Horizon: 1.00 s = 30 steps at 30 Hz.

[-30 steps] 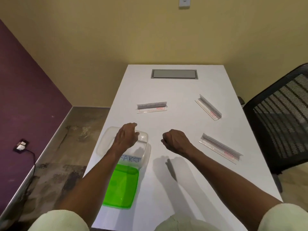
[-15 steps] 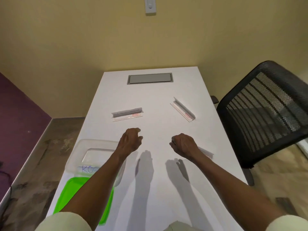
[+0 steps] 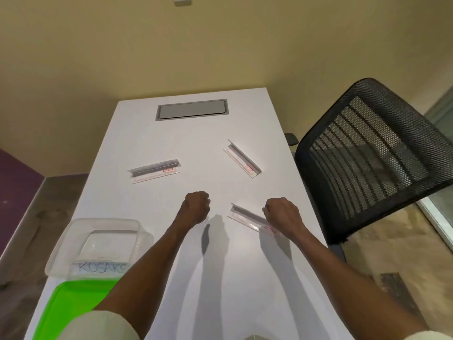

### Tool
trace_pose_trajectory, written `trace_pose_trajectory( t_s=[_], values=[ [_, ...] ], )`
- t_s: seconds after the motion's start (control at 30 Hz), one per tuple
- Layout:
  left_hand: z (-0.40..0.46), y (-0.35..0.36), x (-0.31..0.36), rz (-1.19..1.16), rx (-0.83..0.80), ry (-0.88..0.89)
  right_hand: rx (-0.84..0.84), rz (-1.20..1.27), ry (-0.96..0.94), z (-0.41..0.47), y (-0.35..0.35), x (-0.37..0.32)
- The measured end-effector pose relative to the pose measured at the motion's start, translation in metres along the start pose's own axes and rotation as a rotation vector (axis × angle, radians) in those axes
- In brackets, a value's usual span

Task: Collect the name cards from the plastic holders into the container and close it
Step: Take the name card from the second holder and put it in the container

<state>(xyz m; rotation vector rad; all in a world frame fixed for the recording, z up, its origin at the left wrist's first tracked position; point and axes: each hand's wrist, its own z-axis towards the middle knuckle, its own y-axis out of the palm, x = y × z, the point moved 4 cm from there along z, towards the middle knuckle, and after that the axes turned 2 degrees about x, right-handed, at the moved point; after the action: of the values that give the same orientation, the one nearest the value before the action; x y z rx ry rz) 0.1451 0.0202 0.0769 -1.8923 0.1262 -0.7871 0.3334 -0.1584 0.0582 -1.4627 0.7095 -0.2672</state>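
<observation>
So the left hand (image 3: 196, 207) has been pulled off the open container (image 3: 98, 244) at the table's (image 3: 186, 143) left edge, curled and empty, while the right hand (image 3: 282, 217), fingers curled, is now touching the nearest holder (image 3: 250, 218) by the right edge, grip unclear, so card-pulling looks about to start.

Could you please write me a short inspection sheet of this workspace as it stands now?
Surface: white table, grey hatch at far end.
Job's things: three plastic holders, left, far right, near right; open clear container; green lid beside it.
Clutter: nothing seen.
Hands: left hand curled, holding nothing; right hand at the near right holder, grip unclear.
Cables: nothing seen.
Surroundings: black mesh chair, yellow wall.
</observation>
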Motion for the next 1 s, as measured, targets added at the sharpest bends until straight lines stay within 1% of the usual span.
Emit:
trace_pose_trajectory(
  t_s=[0.07,0.2,0.33,0.53,0.63,0.7,0.8,0.93,1.0],
  values=[
    [0.005,0.005,0.01,0.038,-0.028,0.001,-0.002,0.008,0.058,0.004,0.002,0.016],
    [0.021,0.014,0.02,-0.02,-0.073,-0.031,-0.032,0.037,0.2,0.012,0.005,0.041],
    [0.034,0.022,0.029,-0.002,-0.096,-0.035,-0.067,0.06,0.32,0.017,0.008,0.056],
    [0.052,0.037,0.036,0.004,-0.147,-0.061,-0.191,0.095,0.478,0.018,0.025,0.077],
    [0.06,0.05,0.033,-0.044,-0.208,-0.119,-0.233,0.119,0.542,0.016,0.03,0.084],
    [0.064,0.059,0.033,-0.062,-0.278,-0.161,-0.275,0.124,0.587,0.013,0.032,0.087],
    [0.07,0.067,0.033,-0.019,-0.305,-0.193,-0.372,0.159,0.651,0.011,0.038,0.091],
    [0.077,0.075,0.039,0.019,-0.325,-0.147,-0.499,0.236,0.718,0.012,0.042,0.092],
    [0.078,0.077,0.038,0.02,-0.348,-0.169,-0.549,0.28,0.744,0.014,0.044,0.092]
  ],
)
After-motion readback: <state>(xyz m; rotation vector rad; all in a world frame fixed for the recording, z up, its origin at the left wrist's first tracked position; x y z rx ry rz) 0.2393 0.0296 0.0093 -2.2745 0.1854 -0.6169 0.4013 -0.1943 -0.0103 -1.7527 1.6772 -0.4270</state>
